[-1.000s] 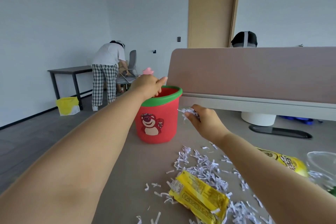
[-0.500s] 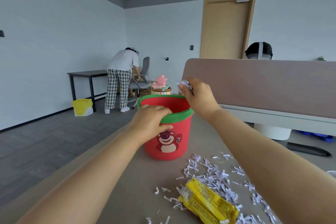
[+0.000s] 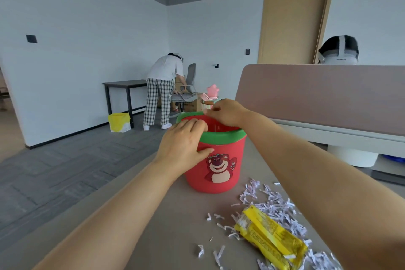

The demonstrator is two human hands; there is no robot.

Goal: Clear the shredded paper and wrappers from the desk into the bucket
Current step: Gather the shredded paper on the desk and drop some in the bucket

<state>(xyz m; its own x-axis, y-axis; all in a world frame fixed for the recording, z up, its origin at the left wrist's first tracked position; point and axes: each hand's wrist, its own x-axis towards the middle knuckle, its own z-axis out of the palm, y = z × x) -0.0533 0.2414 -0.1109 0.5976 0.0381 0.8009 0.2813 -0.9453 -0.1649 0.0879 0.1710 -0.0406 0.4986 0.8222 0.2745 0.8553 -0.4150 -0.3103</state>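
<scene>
A red bucket (image 3: 237,160) with a green rim and a bear picture stands on the grey desk (image 3: 171,215). My left hand (image 3: 186,144) grips its near rim, fingers hooked inside and thumb on the outer wall. Over the bucket's far rim hovers my right hand (image 3: 225,112), fingers bunched and curled; no paper shows in it. Shredded paper (image 3: 274,204) lies scattered on the desk to the bucket's right and front. A yellow wrapper (image 3: 269,239) rests on the shreds near my right forearm.
A pink-grey divider panel (image 3: 317,94) runs along the desk's far side. Behind the bucket stands a pink toy (image 3: 212,92). Across the room a person (image 3: 162,85) bends beside a dark table, with a yellow bin (image 3: 119,122) on the floor.
My right hand carried a pinch of shreds up from the desk to over the bucket; the shreds no longer show. My left hand slid from the far rim to grip the near rim.
</scene>
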